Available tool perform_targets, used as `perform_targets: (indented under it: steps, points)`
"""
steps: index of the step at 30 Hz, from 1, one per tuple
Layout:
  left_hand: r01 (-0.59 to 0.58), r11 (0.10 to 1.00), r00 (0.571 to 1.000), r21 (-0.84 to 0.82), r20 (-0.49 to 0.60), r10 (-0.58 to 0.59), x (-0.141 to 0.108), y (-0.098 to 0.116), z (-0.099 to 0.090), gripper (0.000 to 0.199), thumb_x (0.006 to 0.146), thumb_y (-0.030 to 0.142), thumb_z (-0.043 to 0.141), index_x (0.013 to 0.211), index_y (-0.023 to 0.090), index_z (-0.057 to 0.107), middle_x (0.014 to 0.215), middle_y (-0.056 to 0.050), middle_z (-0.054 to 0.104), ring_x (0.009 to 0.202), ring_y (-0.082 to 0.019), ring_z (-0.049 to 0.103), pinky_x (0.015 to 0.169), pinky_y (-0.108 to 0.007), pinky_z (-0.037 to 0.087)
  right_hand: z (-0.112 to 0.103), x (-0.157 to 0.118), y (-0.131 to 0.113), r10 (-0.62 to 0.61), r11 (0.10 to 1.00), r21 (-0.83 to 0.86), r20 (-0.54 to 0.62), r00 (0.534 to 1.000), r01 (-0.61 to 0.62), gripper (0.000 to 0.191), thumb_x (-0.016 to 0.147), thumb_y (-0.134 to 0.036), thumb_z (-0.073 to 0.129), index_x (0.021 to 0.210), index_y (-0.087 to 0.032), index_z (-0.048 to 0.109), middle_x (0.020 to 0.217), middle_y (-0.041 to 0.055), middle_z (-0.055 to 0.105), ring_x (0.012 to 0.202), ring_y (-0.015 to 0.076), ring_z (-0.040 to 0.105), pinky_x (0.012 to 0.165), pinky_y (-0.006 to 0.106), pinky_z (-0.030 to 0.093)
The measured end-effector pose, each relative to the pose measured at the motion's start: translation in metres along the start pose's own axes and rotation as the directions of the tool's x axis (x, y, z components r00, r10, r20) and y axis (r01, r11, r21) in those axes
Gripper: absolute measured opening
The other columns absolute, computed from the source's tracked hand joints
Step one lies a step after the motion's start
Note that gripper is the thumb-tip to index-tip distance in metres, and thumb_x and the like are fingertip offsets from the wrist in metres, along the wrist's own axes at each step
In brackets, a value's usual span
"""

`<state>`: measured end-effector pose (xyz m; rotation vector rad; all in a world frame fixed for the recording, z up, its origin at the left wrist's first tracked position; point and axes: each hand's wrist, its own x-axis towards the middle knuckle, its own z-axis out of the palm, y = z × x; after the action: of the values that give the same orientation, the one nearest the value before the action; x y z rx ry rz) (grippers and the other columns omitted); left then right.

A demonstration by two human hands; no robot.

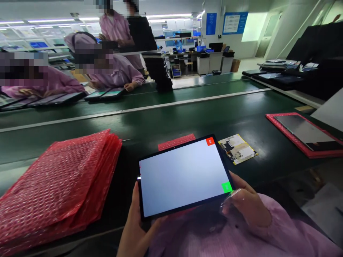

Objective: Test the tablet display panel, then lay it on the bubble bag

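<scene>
Tilted in front of me is a tablet (pixel 184 176) with a lit, pale screen. A red square marks its upper right corner and a green square its lower right corner. My left hand (pixel 139 225) grips its left edge, thumb along the bottom and fingers partly behind. At the lower right corner, my right hand (pixel 249 203) is closed on the frame near the green square, with clear film on a fingertip. Part of a red bubble-wrap sheet (pixel 177 142) shows behind the tablet. Just right of it lies a flat component (pixel 238 149) with yellow edges.
Red bubble-wrap bags (pixel 56 178) are stacked at left. Another screen panel (pixel 308 130) lies on red bubble wrap at right. Across the green bench (pixel 150 121), co-workers in pink sit with tablets (pixel 107 93), near a tall stack of black trays (pixel 158 71).
</scene>
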<state>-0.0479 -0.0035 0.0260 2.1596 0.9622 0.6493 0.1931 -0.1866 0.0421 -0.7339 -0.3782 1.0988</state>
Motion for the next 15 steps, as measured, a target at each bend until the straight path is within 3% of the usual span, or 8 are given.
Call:
perform_targets:
  steps: [5,9,15]
  points:
    - [0.092,0.992,0.995,-0.089,-0.022,-0.094,-0.001,0.005,0.001,0.102,0.073,0.048,0.069,0.149,0.035,0.002,0.157,-0.002,0.011,0.138,-0.035,0.025,0.112,-0.054,0.023,0.003,0.000,0.002,-0.025,0.999,0.032,0.057,0.998,0.023,0.048,0.073,-0.014,0.065,0.117,-0.033,0.066,0.080,0.0047,0.070,0.055,0.0196,0.066,0.053,0.024,0.055]
    - [0.105,0.986,0.989,-0.131,-0.087,-0.117,-0.003,0.021,0.003,0.099,0.074,0.052,0.067,0.150,0.034,0.007,0.156,-0.001,0.013,0.139,-0.033,0.023,0.115,-0.051,0.019,-0.001,-0.002,0.005,-0.043,0.998,0.060,0.115,0.992,0.036,0.046,0.077,-0.017,0.066,0.118,-0.037,0.064,0.089,0.0062,0.070,0.059,0.0198,0.067,0.055,0.024,0.055]
    - [0.172,0.958,0.974,-0.231,-0.109,-0.201,-0.007,0.034,0.005,0.101,0.069,0.057,0.069,0.148,0.040,0.009,0.153,0.001,0.027,0.124,-0.032,0.047,0.110,-0.052,0.026,-0.003,-0.001,0.009,-0.022,0.999,0.045,0.165,0.986,0.015,0.045,0.078,-0.018,0.067,0.118,-0.038,0.064,0.085,0.0064,0.070,0.060,0.0188,0.068,0.057,0.022,0.054]
